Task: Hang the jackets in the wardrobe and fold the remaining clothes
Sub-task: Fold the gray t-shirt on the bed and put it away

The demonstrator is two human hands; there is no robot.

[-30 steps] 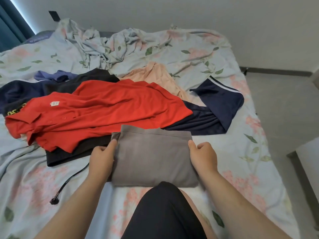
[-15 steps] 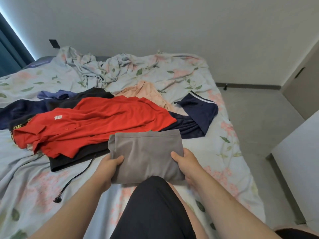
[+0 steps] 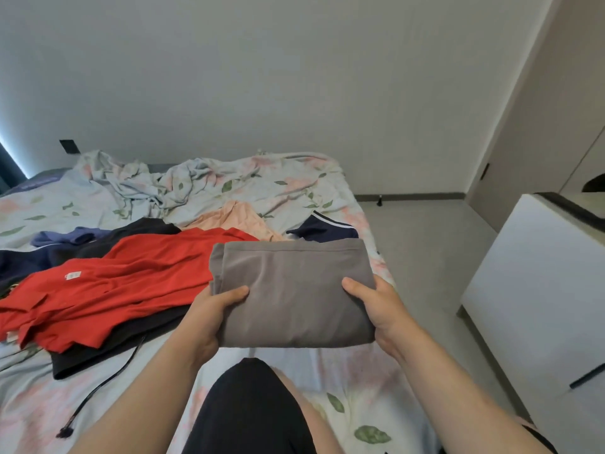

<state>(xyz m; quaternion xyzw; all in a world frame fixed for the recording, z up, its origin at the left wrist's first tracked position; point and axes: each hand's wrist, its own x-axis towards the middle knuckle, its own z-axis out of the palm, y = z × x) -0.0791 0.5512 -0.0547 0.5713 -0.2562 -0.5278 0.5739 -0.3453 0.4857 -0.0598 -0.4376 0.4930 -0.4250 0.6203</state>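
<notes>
Grey garment, folded flat, sits between our hands above the bed: left hand grips its left edge, right hand its right (thumbs on top). Red shirt lies spread to the left.

The room is evenly and softly lit, moderately bright, with a cool bluish strip of light glowing at the far left edge. Shadows are faint and diffuse, with no glare. The wall looks flat grey-green. Wide-angle distortion bends the lines at the right edge. Focus is reasonably sharp, slightly soft throughout.
</notes>
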